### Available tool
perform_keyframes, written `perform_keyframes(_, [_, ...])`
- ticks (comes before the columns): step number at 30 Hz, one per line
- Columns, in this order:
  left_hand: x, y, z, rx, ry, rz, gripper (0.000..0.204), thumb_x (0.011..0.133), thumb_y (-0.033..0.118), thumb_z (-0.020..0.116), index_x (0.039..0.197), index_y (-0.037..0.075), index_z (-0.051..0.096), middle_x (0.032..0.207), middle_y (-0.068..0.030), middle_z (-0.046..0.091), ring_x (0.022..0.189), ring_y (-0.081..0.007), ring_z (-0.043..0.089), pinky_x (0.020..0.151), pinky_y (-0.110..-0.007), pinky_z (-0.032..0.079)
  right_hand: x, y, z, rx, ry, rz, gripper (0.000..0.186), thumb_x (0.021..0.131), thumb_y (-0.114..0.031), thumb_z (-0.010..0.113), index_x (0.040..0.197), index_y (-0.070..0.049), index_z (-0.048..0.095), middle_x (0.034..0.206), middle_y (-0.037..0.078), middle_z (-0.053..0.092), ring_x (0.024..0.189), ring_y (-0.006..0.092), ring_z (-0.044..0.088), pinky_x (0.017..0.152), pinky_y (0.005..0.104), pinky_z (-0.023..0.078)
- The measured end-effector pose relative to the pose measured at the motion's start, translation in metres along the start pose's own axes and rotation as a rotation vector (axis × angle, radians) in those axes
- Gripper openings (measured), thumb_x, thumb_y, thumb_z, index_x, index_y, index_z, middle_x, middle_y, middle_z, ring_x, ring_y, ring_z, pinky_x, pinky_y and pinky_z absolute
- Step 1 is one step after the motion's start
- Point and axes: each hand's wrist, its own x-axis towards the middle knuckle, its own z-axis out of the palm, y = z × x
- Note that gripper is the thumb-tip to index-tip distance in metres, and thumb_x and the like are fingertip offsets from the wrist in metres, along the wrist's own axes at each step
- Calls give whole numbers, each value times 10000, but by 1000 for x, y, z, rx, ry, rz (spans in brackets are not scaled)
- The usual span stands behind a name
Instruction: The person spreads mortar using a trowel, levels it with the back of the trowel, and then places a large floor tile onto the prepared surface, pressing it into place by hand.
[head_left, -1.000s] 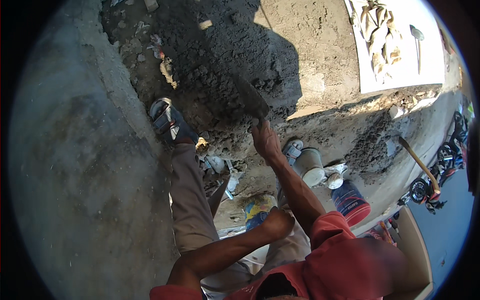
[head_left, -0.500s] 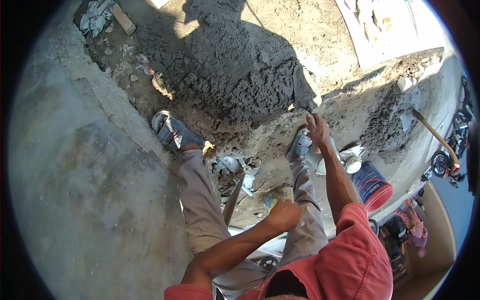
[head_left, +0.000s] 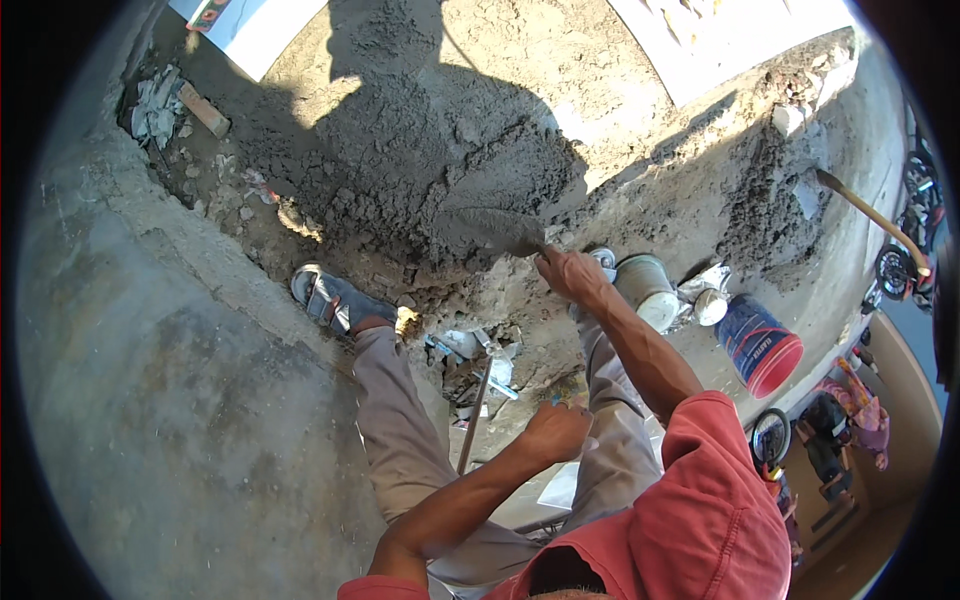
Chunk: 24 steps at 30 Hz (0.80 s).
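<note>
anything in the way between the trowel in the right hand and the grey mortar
Nothing visible: the right hand grips the trowel, whose blade overlaps the mortar in this view. The pale bucket stands off to the right.

- Right hand [head_left: 574, 276]: grips trowel [head_left: 508, 230], blade toward 10 o'clock, over mortar [head_left: 400, 205].
- Left hand [head_left: 558, 432]: fisted, 6 o'clock of right.
- Blue bucket [head_left: 752, 340]: 4 o'clock of trowel.

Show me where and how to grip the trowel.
Grip the trowel by its handle, best from the wearer's near right side. The blade points leftward over the grey mortar, leaving the handle end toward the wearer. The right hand holds it there, mostly hiding the handle.
</note>
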Motion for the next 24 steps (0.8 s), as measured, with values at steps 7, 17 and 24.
perform_keyframes(7, [17,5,15,107,103,85,418,839,411,587,979,20,634,929,-172,678,863,-333,662,748,-485,481,11,122,-144,-21,133,122,469,951,-420,406,1074,-4,584,858,288,633,850,422,625,761,511,464])
perform_keyframes(17, [10,7,6,-7,11,22,417,856,410,585,1024,29,602,1042,-191,622,975,-359,606,855,-497,420,2,108,-119,1248,27,202,471,918,-537,455,929,-77,554,580,18,471,439,135,488,404,286,409])
perform_keyframes(24, [9,6,16,4,126,96,405,828,399,608,967,19,625,958,-177,654,899,-345,635,817,-488,436,34,48,-72,697,-162,64,462,940,-492,406,863,-50,517,569,20,456,397,139,426,367,304,366])
